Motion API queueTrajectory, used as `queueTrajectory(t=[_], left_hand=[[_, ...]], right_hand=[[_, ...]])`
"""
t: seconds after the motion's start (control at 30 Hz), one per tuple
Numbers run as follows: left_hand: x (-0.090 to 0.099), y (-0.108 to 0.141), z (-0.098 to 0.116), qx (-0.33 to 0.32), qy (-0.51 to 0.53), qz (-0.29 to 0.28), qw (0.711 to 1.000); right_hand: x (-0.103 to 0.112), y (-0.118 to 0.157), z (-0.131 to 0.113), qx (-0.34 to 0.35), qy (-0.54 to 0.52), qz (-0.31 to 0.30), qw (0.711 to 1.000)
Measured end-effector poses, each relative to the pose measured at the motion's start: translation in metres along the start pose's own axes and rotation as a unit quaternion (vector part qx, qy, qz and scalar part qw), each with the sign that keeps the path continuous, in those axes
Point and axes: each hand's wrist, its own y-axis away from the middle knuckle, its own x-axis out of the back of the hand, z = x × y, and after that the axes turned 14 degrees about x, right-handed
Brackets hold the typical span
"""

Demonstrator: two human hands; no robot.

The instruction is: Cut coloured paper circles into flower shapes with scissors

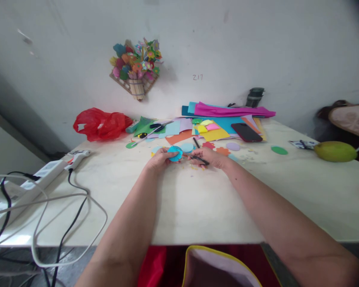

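A blue paper piece (175, 154) with a curved edge is held by my left hand (160, 159), its fingers closed on the paper's left side. To the right, my right hand (211, 158) is closed round a pair of scissors with black handles (201, 160). The scissors' blades point left and reach the right edge of the blue paper. Just behind the hands lie a light blue paper circle (187, 148), a red paper flower (208, 145), an orange paper flower (223, 151) and a lilac circle (233, 146).
Coloured sheets (217, 134), a phone (246, 132) and a second pair of scissors (158, 127) lie at the back. A red plastic bag (101, 123) is back left, a power strip (44, 175) with cables at left. A yellow-green fruit (335, 151) lies at right.
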Motion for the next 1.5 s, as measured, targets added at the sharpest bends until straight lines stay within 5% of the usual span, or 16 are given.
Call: queueTrajectory(t=[0.4, 0.73, 1.0, 1.5], left_hand=[[0.004, -0.001, -0.001, -0.022, -0.018, -0.048, 0.998], [0.004, -0.003, -0.001, -0.002, 0.004, -0.005, 1.0], [0.005, -0.002, -0.002, -0.009, -0.014, -0.035, 0.999], [0.003, -0.002, -0.002, 0.012, -0.008, -0.007, 1.0]], right_hand=[[-0.001, -0.001, 0.0, 0.005, -0.01, 0.02, 1.0], [0.003, -0.003, 0.01, 0.021, -0.004, 0.015, 1.0], [0.002, -0.002, 0.008, 0.025, 0.015, 0.023, 0.999], [-0.001, -0.003, 0.008, 0.009, -0.02, 0.056, 0.998]])
